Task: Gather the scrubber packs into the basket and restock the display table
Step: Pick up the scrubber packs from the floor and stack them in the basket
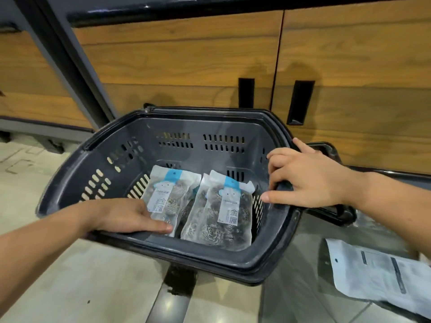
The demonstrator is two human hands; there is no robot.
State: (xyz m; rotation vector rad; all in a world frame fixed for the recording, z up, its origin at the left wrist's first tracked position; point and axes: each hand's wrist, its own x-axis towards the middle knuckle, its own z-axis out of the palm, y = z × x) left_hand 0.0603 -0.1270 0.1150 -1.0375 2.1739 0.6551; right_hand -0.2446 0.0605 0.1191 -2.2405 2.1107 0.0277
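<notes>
Wood-panel cabinet fronts [177, 54] fill the background, with pale floor tile [81, 287] down low, and the dark grey basket [210, 259] sits right in front of you with its far side up near the doors.

Your right hand [310, 176] is clamped over the basket's right-end rim, fingers curled inside and thumb on the near side. My guess is you're just steadying it so it doesn't slide or tip while the other hand works. Your left hand [123, 215] reaches over the near-left rim and has the left pack [165, 192] by its lower end, thumb across the front and fingers tucked behind it. It looks like you're laying it flat next to the right pack [224, 215] so they sit side by side, labels up, instead of in a heap. Makes sense if you want them easy to grab for the restock.

Counts:
- 1 basket
- 2 scrubber packs clearly on the basket floor. There's an extra white edge poking out behind the right one, so there could be a third underneath, but I can't tell.
- 1 loose pack [377, 276] lying back-side up on the glossy surface [291, 276] just outside the basket's near-right corner
- 2 black recessed pulls [299, 102] on the cabinet

So gathering isn't finished, I'd say. That loose one needs to go in next.
</notes>
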